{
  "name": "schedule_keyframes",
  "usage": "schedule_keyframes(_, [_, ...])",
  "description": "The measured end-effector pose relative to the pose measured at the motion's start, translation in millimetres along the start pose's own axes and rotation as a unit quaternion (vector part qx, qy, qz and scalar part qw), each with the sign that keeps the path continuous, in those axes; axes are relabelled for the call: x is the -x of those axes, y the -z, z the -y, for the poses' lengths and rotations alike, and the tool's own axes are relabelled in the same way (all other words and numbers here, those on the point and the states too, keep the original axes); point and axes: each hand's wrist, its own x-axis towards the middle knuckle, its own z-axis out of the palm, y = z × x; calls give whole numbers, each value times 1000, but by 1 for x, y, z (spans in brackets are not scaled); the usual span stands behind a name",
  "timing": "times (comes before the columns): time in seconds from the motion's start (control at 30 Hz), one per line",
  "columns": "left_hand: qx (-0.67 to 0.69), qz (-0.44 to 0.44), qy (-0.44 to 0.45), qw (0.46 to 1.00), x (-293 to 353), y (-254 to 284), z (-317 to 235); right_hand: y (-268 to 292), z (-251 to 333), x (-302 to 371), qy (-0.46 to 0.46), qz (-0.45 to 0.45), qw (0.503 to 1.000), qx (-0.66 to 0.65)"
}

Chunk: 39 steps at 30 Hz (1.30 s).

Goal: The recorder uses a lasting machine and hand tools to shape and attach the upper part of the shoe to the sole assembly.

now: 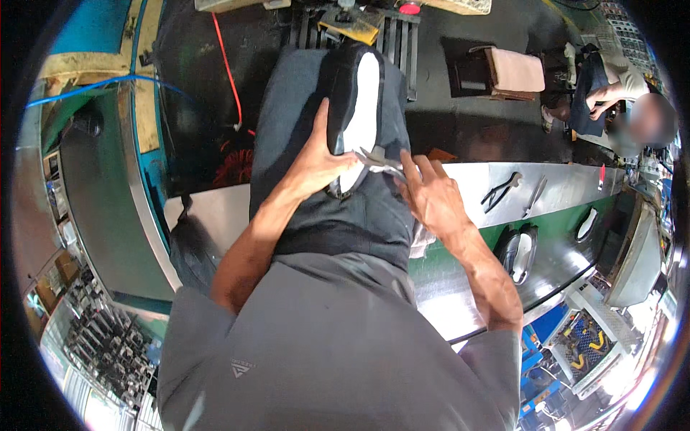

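Observation:
A black shoe (350, 108) lies upside down across my lap, its white underside (365, 97) facing up and its toe pointing away. My left hand (320, 161) grips its left side near the heel, the thumb over the white underside and the index finger stretched along the black edge. From the right, my right hand (435, 194) holds a pair of metal pincers (381, 164). Their jaws reach the white underside close to my left thumb. The handles are mostly covered by my right fingers, and I cannot tell whether the jaws bite on anything.
On the metal ledge at my right lie another pair of pincers (501, 191) and a knife-like tool (535, 197). Beyond, black shoes with white undersides (522, 255) stand on a green surface. A person (611, 93) sits at the far right. A red hose (226, 68) hangs ahead on the left.

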Motion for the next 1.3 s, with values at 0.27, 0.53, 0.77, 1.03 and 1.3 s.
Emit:
schedule_keyframes(0.27, [-99,4,-22,995,13,-1,2,-1,14,-28,61,-47,995,70])
schedule_keyframes(0.53, [-63,35,-39,997,8,1,-6,2,-11,-32,8,82,988,-133])
schedule_keyframes(0.77, [73,-11,61,995,1,-2,-3,0,-36,-33,18,69,970,-232])
schedule_keyframes(1.03, [-98,83,-5,992,6,17,-1,-6,2,-56,53,25,994,-94])
schedule_keyframes(1.3, [57,100,28,993,12,19,6,-12,17,-43,-33,136,982,-125])
